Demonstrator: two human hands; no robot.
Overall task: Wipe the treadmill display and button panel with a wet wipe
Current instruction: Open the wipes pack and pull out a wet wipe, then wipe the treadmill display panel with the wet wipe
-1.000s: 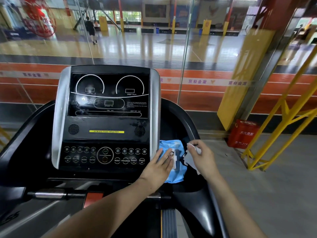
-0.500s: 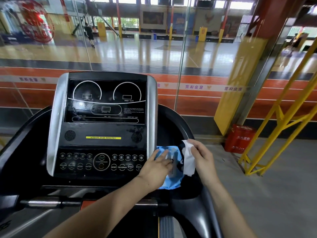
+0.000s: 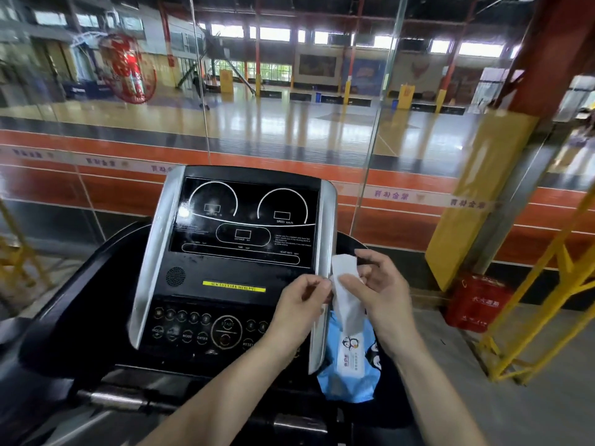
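The treadmill console fills the middle of the view. Its dark display [image 3: 244,220] carries two dial outlines, and the button panel [image 3: 199,329] lies below it. A white wet wipe [image 3: 345,294] hangs folded in front of the console's right silver edge. My right hand [image 3: 383,294] grips the wipe near its top. My left hand [image 3: 299,304] pinches the wipe's left edge and covers the right end of the button panel. The blue wipe pack [image 3: 354,365] lies in the tray right of the console, below both hands.
A glass wall stands just behind the treadmill, with a sports hall beyond it. The black handrail [image 3: 80,284] curves around the console. A red box [image 3: 476,304] sits on the floor at the right, next to a yellow metal frame [image 3: 547,284].
My left hand has come off the blue pack and taken the wipe's edge. My right hand has lifted the wipe clear of the pack, up beside the console.
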